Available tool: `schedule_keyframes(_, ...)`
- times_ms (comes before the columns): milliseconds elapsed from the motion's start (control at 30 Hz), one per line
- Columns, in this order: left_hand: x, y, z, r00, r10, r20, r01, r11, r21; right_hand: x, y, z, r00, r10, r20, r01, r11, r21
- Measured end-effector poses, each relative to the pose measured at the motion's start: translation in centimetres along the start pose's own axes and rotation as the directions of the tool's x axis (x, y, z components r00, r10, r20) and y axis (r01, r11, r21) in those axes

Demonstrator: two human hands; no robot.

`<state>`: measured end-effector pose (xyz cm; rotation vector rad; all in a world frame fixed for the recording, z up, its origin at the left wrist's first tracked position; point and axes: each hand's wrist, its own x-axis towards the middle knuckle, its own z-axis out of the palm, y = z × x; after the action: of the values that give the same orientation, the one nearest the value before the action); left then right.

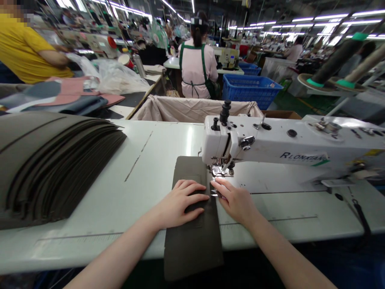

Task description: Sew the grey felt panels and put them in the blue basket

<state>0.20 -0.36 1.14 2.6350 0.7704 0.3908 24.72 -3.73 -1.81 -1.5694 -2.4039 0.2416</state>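
Hands (207,200) on dark panel (192,249); near edge overhangs table (144,160); left surface open.

The flat panel (192,253) looks smooth and matt, as do the stacked sheets (27,140). The sewing machine (270,138) has a glossy casing and a shiny metal foot (221,173). The tabletop (159,148) is smooth and glossy, the basket (249,90) plastic, the lining (192,110) creased cloth.

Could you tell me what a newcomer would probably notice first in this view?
Probably the white sewing machine on the right, its needle area just beyond the two hands. Next, the thick fanned stack of dark panels at the left of the pale table. Behind, a bright blue basket stands out beside a person in a green-strapped apron.
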Motion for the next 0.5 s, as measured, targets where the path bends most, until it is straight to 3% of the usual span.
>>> schedule_keyframes(500, 0.06, -0.18, 0.11, 1.0, -0.001, -0.012, 0.001, 1.0, 0.009, 0.06, -0.15, -0.1, 1.0, 0.005, 0.002, -0.005, 1.0, -0.02)
